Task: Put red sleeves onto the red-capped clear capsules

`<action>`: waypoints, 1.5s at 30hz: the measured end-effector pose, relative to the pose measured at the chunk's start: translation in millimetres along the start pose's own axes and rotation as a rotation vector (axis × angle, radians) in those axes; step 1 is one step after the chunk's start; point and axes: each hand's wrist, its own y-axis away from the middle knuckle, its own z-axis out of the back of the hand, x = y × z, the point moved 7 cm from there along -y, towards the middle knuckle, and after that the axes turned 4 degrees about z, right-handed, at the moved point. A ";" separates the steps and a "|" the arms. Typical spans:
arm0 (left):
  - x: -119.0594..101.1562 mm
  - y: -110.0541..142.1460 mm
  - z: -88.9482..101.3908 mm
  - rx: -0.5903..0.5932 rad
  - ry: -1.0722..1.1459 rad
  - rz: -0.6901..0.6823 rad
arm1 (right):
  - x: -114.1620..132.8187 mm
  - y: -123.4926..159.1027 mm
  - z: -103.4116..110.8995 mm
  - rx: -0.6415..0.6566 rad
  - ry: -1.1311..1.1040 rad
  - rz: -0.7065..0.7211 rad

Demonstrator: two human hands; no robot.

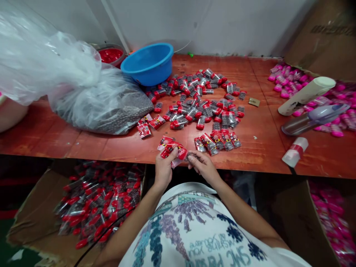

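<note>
At the table's front edge my left hand (164, 167) is closed on a few red printed plastic wrappers (167, 145), thumb on top. My right hand (204, 165) pinches a small clear bottle with dark contents (191, 155), mostly hidden by the fingers. Its end meets the wrappers at my left hand. To the right of my hands lies a row of wrapped bottles (217, 142) in red printed film. Further back is a loose pile of red-capped bottles (194, 96) filled with dark beads. Flat red wrappers (144, 130) lie to the left.
A blue basin (148, 63) and a tied clear bag of dark beads (105, 104) stand at the back left. A white flask (306, 95), a clear bottle (308, 120) and pink-capped bottles (294, 79) are at the right. Below, a carton (39, 211) contains red-capped bottles.
</note>
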 end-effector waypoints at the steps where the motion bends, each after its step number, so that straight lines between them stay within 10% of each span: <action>1: 0.0 0.5 -0.4 0.011 -0.016 -0.006 | -0.5 -0.1 0.1 0.000 -0.012 -0.010; 11: -2.4 3.7 -1.1 0.002 -0.031 -0.052 | 15.1 8.9 4.3 -0.155 0.290 0.261; 45: -10.6 11.8 -14.6 0.069 -0.041 -0.001 | 6.1 12.5 -9.4 -0.129 -0.031 0.118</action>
